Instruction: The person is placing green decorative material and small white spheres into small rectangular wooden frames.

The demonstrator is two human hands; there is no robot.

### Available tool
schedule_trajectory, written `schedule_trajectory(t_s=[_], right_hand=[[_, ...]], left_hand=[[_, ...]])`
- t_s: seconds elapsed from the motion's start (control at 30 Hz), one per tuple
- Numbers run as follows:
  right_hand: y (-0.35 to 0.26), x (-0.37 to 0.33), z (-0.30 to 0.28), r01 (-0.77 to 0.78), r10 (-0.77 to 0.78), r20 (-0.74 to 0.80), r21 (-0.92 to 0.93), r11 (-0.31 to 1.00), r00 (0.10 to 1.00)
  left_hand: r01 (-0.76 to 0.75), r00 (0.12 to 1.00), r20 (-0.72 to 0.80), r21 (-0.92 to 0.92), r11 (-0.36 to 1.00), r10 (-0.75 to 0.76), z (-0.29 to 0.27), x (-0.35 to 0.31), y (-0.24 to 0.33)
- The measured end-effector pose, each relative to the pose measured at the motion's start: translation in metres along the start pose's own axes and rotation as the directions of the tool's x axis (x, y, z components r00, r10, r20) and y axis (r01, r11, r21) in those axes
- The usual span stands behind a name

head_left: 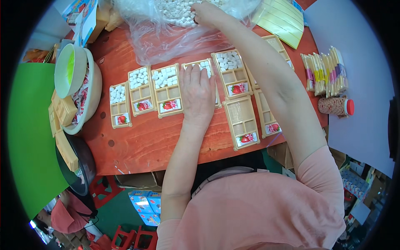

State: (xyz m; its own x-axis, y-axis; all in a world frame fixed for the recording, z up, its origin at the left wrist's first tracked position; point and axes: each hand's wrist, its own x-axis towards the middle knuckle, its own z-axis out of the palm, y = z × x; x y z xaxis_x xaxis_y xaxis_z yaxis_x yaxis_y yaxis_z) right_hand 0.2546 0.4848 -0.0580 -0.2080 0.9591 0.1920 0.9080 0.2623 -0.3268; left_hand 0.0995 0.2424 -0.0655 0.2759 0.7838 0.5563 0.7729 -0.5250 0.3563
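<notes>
My left hand (197, 93) lies flat, fingers stretched forward, over a beige compartment tray (218, 100) with white cubes in its far section. My palm hides most of that tray. At the far edge of the table, my right hand (207, 16) reaches into a heap of small white cubes (177, 10) on a clear plastic bag (156, 43). Its fingers are curled at the cubes; what they grip is hidden. Left of my left hand stand three trays (168, 92) with cubes and strawberry-printed packets (170, 105). Another cube-filled tray (231, 75) is on the right.
Nearer me, a tray (241, 118) holds a packet but no cubes; others lie partly under my right arm. A white basin (96, 83) of packets stands left. At right are wrapped stick bundles (327, 73) and a red-lidded jar (335, 106). Yellow sheets (281, 21) lie far right.
</notes>
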Motion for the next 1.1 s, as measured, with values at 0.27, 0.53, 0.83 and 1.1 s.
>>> schedule_trajectory(t_s=[0.27,0.53,0.83,1.1], right_hand=[[0.006,0.021,0.014,0.05,-0.049,0.025,-0.037,0.998,0.998],[0.015,0.004,-0.002,0.015,0.003,-0.086,0.211,0.977,0.996],[-0.026,-0.001,-0.005,-0.111,0.103,0.098,0.077,0.991,0.99],[-0.02,0.005,-0.008,-0.237,0.119,0.24,0.557,0.796,0.964]], left_hand=[[-0.01,1.0,0.03,0.019,1.0,0.009,-0.001,-0.002,-0.007],[0.029,0.999,-0.039,-0.021,0.999,-0.03,-0.007,-0.002,-0.009],[0.007,0.999,-0.048,-0.014,1.0,-0.007,-0.01,-0.002,-0.002],[0.061,0.996,-0.055,-0.031,0.998,-0.063,-0.016,-0.007,-0.014]])
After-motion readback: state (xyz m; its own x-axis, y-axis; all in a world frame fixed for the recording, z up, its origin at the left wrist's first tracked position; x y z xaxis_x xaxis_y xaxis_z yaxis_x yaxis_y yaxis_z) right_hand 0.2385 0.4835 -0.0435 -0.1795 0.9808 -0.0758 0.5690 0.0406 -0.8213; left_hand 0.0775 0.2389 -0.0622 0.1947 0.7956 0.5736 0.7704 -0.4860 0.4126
